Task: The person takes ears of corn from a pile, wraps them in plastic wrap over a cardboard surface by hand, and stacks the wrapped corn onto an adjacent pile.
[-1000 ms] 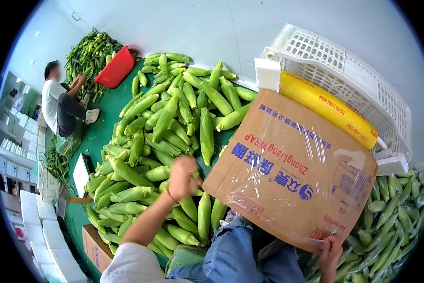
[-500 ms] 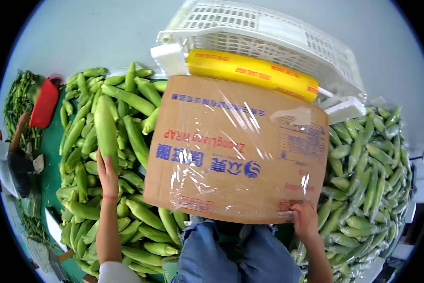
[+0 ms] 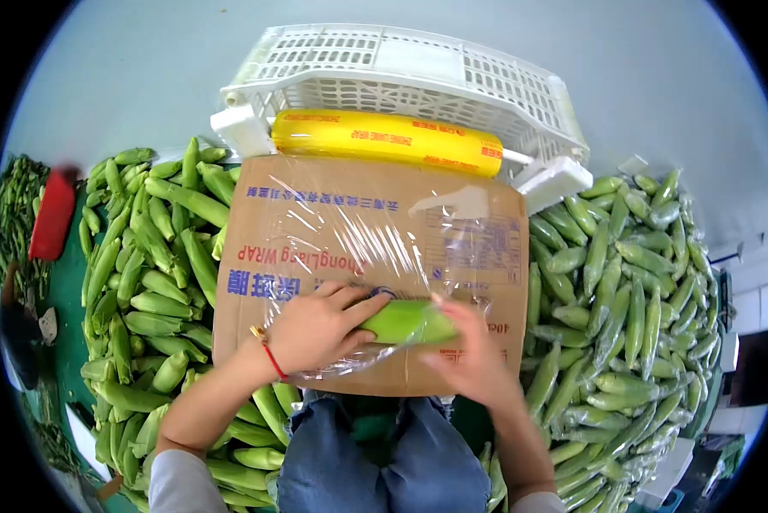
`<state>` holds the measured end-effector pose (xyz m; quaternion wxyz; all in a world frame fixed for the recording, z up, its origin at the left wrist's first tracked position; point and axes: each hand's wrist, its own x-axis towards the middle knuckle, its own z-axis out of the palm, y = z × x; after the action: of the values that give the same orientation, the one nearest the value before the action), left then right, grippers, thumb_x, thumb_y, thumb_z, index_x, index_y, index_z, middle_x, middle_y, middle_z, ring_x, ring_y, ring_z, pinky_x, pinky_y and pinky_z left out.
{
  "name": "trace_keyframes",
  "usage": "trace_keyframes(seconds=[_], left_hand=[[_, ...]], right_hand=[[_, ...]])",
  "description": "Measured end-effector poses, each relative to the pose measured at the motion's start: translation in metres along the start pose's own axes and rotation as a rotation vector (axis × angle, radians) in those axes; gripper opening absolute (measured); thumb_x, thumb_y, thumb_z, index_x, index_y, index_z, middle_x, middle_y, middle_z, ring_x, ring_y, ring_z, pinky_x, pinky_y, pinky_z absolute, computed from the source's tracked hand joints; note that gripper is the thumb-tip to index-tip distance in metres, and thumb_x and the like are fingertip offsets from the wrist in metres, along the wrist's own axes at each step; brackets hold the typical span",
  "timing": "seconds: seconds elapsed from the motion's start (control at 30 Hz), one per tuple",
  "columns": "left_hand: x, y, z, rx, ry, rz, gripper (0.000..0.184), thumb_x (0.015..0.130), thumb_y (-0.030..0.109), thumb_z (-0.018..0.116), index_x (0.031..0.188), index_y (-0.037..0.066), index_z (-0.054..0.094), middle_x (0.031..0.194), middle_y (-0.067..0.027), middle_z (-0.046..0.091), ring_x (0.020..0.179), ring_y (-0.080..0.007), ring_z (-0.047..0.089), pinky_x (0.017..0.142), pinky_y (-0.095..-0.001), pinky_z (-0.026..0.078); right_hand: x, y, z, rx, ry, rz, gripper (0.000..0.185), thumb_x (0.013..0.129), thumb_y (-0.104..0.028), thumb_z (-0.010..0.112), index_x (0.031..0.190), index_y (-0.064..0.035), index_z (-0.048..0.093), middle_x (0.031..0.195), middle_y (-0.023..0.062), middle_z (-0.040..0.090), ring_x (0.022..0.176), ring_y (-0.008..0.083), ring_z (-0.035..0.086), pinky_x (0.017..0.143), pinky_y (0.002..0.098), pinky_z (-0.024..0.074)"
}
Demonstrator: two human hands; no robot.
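Observation:
A green, husked ear of corn [image 3: 401, 322] lies crosswise on a cardboard box [image 3: 332, 222], near its front edge. Clear plastic film [image 3: 392, 248] covers the box top and is partly drawn around the corn. My left hand [image 3: 326, 329] is closed on the corn's left end, with a red cord at the wrist. At the corn's right end is my right hand [image 3: 469, 346], touching the film there; motion blurs its fingers, so its grip is unclear. Behind the box, a yellow film roll [image 3: 388, 141] sits on a rod between white holders.
Unwrapped corn [image 3: 157, 303] is heaped on the left, and film-wrapped corn [image 3: 632, 342] on the right. A white plastic crate [image 3: 418, 56] stands behind the roll. A red object [image 3: 52, 214] and another person's arm [image 3: 8, 286] are at far left.
My left hand has brought an ear of corn from the left heap onto the box. My right hand has moved from the box's front right corner to the corn, bringing film with it.

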<state>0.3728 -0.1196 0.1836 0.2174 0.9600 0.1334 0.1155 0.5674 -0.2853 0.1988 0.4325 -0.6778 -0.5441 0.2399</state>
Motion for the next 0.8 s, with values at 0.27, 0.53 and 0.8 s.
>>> trace_keyframes(seconds=[0.27, 0.53, 0.8], left_hand=[[-0.102, -0.007, 0.015, -0.041, 0.383, -0.49, 0.024, 0.081, 0.013, 0.071, 0.1, 0.0, 0.068, 0.096, -0.0143, 0.069, 0.074, -0.027, 0.067, 0.067, -0.0334, 0.054], [0.076, -0.044, 0.002, 0.282, -0.185, -0.195, 0.024, 0.088, 0.023, 0.057, 0.091, 0.0, 0.062, 0.07, -0.0193, 0.064, 0.07, -0.0366, 0.065, 0.066, -0.0463, 0.053], [-0.023, 0.039, 0.012, 0.162, -0.103, -0.268, 0.084, 0.085, 0.056, 0.055, 0.139, -0.005, 0.038, 0.145, -0.027, 0.037, 0.137, -0.0382, 0.035, 0.114, -0.0525, 0.02]], right_hand=[[0.051, 0.035, 0.027, -0.635, 0.078, -0.361, 0.046, 0.075, -0.046, 0.072, 0.096, -0.0064, 0.063, 0.095, 0.0087, 0.06, 0.09, 0.0261, 0.056, 0.079, 0.0394, 0.0442], [0.073, 0.039, 0.026, -0.547, 0.041, -0.284, 0.037, 0.086, -0.042, 0.064, 0.084, -0.0045, 0.062, 0.078, 0.0126, 0.061, 0.072, 0.0341, 0.061, 0.062, 0.0446, 0.0514], [0.04, -0.018, 0.018, -0.52, -0.424, 0.091, 0.041, 0.09, -0.042, 0.058, 0.11, -0.0061, 0.056, 0.098, 0.0218, 0.063, 0.092, 0.038, 0.062, 0.081, 0.0514, 0.0482]])
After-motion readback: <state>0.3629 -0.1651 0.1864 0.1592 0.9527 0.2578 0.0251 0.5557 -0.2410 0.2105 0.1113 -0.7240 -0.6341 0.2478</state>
